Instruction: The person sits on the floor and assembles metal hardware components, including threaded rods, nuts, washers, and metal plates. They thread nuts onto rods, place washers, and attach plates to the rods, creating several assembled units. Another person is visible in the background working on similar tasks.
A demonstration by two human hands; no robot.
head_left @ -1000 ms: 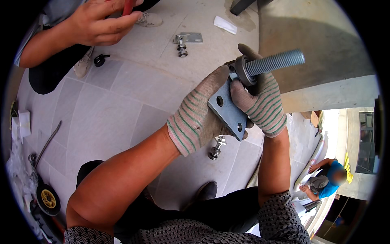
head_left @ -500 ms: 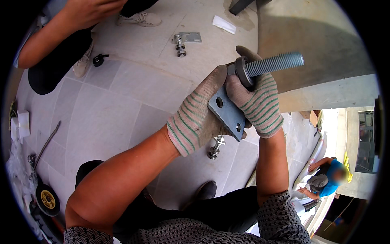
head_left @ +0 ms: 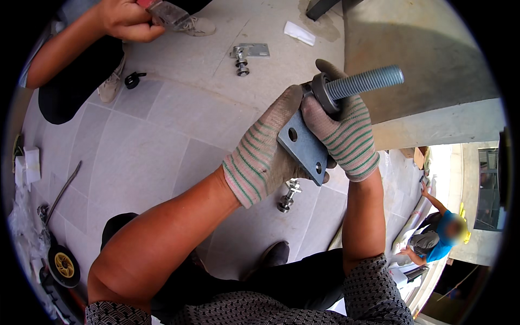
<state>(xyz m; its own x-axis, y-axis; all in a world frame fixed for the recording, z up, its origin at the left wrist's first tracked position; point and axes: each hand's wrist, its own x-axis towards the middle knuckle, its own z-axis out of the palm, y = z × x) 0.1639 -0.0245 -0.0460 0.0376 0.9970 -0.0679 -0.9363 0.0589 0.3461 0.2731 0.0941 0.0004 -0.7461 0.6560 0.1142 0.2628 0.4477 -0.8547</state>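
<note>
In front of me, my left hand [head_left: 262,154], in a striped work glove, is closed around a flat grey metal bracket plate [head_left: 303,146] with two holes showing. A thick threaded bolt [head_left: 371,79] sticks out to the right from the plate's upper end. My right hand [head_left: 349,135], gloved the same way, is closed round a dark ring-shaped roller [head_left: 325,93] at the bolt's base, its thumb on the near side. The join between plate and bolt is partly hidden by my fingers. On the floor just below my hands lies a shiny bolt with rollers [head_left: 288,197].
Another bracket plate [head_left: 259,50] with a roller bolt lies farther off. At upper left, a co-worker's hand [head_left: 127,19] holds a red and clear object. A black-and-gold wheel [head_left: 64,265] stands at lower left. A concrete block [head_left: 417,70] rises at right; a person in blue [head_left: 445,238] crouches beyond.
The co-worker's hand has shifted, bringing the red and clear object into view. The person in blue has stretched out an arm. My hands and the bracket have barely moved.
</note>
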